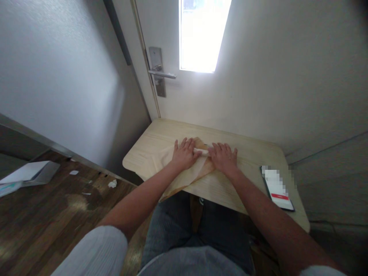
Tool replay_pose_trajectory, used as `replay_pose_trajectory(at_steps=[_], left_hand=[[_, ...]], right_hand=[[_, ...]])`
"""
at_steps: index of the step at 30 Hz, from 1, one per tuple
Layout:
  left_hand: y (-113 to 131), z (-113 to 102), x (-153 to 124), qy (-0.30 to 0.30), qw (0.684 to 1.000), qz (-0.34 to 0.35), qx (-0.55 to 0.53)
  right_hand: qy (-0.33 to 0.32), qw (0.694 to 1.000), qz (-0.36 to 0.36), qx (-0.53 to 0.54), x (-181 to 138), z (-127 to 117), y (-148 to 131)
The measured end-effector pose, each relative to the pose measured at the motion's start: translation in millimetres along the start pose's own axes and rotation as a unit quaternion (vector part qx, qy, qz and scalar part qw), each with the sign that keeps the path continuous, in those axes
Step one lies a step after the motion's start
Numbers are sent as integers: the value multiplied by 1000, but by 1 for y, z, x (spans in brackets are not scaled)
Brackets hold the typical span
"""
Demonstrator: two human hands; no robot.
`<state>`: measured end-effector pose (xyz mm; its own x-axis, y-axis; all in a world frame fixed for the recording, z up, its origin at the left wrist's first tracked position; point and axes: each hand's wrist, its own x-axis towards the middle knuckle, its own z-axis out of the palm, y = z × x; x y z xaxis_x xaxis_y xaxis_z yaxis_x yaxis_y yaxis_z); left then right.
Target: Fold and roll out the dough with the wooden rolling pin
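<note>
Pale wood makes up the small worktop [250, 153], its far edge running along a light-coloured door [258, 76]. Through the head camera I have both hands near the middle of that surface, side by side and a little apart, backs up and fingers pointing towards the far edge. Between them runs a white roll [202, 152]; my left hand [184, 154] touches its left end with the thumb, and my right hand [222, 157] covers its right end. Whether the fingers grip it or only press down, I cannot tell from here.

Under both hands lies a sheet of paper [192, 174], pale with brown parts, slanting across the worktop so that one brown corner pokes past the near edge. Further out, a phone [277, 188] rests by the right edge, near the close right corner, its screen partly blurred out.

Below the near edge I see dark trousers [169, 226]. Beyond the left edge, on the brown floor [54, 214], I make out a crumpled white scrap [112, 184]. On the door, a metal handle [162, 74] sits left of a bright window [202, 36].
</note>
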<state>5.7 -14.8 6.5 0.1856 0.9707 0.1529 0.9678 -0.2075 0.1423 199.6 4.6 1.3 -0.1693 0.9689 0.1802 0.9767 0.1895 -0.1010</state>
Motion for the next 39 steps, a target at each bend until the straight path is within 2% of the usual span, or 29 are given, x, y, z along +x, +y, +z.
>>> replay_pose_trajectory(at_steps=[5, 8, 10, 14, 17, 20, 22, 25, 28, 30, 32, 35, 39], left_hand=[[-10, 6, 53, -7, 1000, -16, -3], [-15, 10, 83, -15, 999, -32, -5], [-18, 11, 99, -31, 999, -31, -5], [-22, 12, 121, -74, 997, 1, -11], [-29, 12, 126, -49, 998, -4, -50], [-46, 8, 115, 21, 991, -50, -121], [-61, -1, 95, 63, 982, -63, -164], [-76, -18, 51, 120, 970, -76, -196], [-70, -30, 10, 154, 970, -73, -173], [-59, -29, -8, 133, 980, -67, -133], [-48, -22, -16, 84, 991, -72, -81], [-40, -9, -16, 35, 995, -89, -20], [-45, 1, 1, 32, 994, -105, -4]], right_hand=[[-21, 999, 27, 2, 51, -1, 1], [-37, 998, 43, 3, 71, -1, 4], [-39, 999, 32, 3, 74, 0, 7], [-17, 999, -33, -3, 63, 4, 14], [-26, 997, -77, -15, 59, 6, 19], [-34, 996, -77, -12, 58, 5, 20], [-27, 996, -81, -3, 52, 2, 16], [-34, 986, -161, 17, 35, -5, 0], [-36, 967, -249, 32, 17, -12, -24], [-28, 962, -270, 34, 10, -13, -39], [-18, 963, -266, 36, 7, -11, -51], [4, 977, -213, 30, 7, -3, -64], [23, 992, -122, 12, 23, 10, -75]])
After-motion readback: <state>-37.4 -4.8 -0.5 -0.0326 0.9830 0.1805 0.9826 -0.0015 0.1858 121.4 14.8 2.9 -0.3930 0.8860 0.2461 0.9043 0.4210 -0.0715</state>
